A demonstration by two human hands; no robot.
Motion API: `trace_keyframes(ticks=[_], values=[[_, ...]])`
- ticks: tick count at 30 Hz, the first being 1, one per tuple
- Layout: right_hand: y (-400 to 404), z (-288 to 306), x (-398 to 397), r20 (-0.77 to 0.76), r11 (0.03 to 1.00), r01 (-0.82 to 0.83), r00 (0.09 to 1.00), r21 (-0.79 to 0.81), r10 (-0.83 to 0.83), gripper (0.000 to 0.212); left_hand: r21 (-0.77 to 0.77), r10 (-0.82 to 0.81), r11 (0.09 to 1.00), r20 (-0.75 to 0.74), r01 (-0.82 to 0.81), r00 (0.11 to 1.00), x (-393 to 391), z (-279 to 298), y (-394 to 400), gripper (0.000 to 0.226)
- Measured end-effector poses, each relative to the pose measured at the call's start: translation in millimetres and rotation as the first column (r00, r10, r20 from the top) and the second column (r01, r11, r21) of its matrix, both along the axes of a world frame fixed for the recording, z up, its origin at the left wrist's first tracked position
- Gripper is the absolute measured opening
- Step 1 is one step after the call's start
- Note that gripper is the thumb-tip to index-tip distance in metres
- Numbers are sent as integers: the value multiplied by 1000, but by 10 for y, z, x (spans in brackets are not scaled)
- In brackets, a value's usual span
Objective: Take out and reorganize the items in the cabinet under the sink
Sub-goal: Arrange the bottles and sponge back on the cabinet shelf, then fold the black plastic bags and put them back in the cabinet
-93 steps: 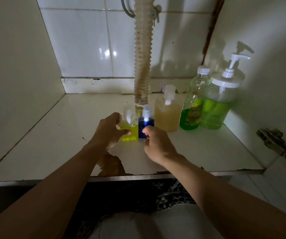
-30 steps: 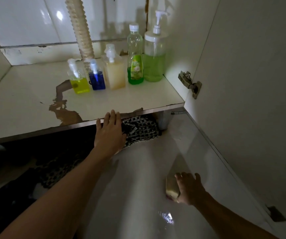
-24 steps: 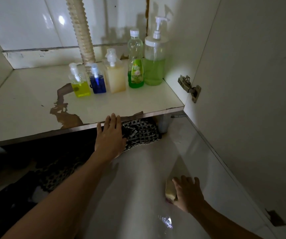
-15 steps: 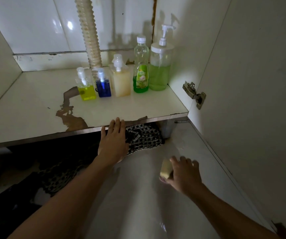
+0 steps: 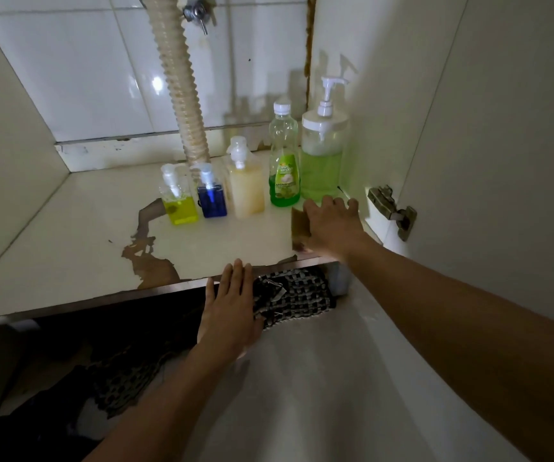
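My right hand (image 5: 330,225) grips a yellowish sponge (image 5: 299,228) over the front right of the cabinet floor (image 5: 69,235), just in front of the large green pump dispenser (image 5: 321,161). To the left of that dispenser runs a row: a green dish-soap bottle (image 5: 284,168), a beige soap bottle (image 5: 245,188), a small blue pump bottle (image 5: 211,200) and a small yellow pump bottle (image 5: 179,203). My left hand (image 5: 232,311) lies flat with spread fingers at the cabinet's front edge, holding nothing.
A ribbed drain hose (image 5: 180,85) hangs down behind the small bottles. The open cabinet door (image 5: 502,161) with its hinge (image 5: 390,210) stands at the right. A checked cloth (image 5: 292,300) lies below the front edge. The floor's laminate is peeled (image 5: 149,258) near the front.
My right hand picked the sponge up off the room floor and carried it up onto the cabinet floor by the large dispenser. My left hand has stayed at the front edge.
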State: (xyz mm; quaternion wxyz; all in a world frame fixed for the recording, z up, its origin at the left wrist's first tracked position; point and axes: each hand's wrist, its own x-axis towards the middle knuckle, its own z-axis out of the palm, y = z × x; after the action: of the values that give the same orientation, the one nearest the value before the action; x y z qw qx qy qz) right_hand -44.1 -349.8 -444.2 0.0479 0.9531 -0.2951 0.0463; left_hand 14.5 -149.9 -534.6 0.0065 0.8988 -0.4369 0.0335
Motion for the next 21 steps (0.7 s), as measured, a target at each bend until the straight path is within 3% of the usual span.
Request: trace_keyframes(ticks=[5,8,13,17,19,21], values=[[-150,-70,133,-82,993,12,997,120,-2,50,-11,4,1000,2,-4,1000,-10,-21,-1,88],[-248,-99,134,-81,993,3,997,118,7,37,28,14,1000,-15,-13,1000,-9,-13,-9,91],[-269,-137,92,-16,988,6,1000,152,-4,36,64,43,997,-37,-41,998,-19,1,-20,92],[22,-62,51,200,976,-53,980,213,9,38,104,36,994,-99,-26,994,-3,144,17,88],[341,-55,-2,396,908,-119,917,402,-56,42,102,78,993,-141,-64,987,-85,276,130,83],[713,-80,-99,464,827,-165,877,538,-127,37,76,157,987,-217,-144,964,-252,426,324,75]])
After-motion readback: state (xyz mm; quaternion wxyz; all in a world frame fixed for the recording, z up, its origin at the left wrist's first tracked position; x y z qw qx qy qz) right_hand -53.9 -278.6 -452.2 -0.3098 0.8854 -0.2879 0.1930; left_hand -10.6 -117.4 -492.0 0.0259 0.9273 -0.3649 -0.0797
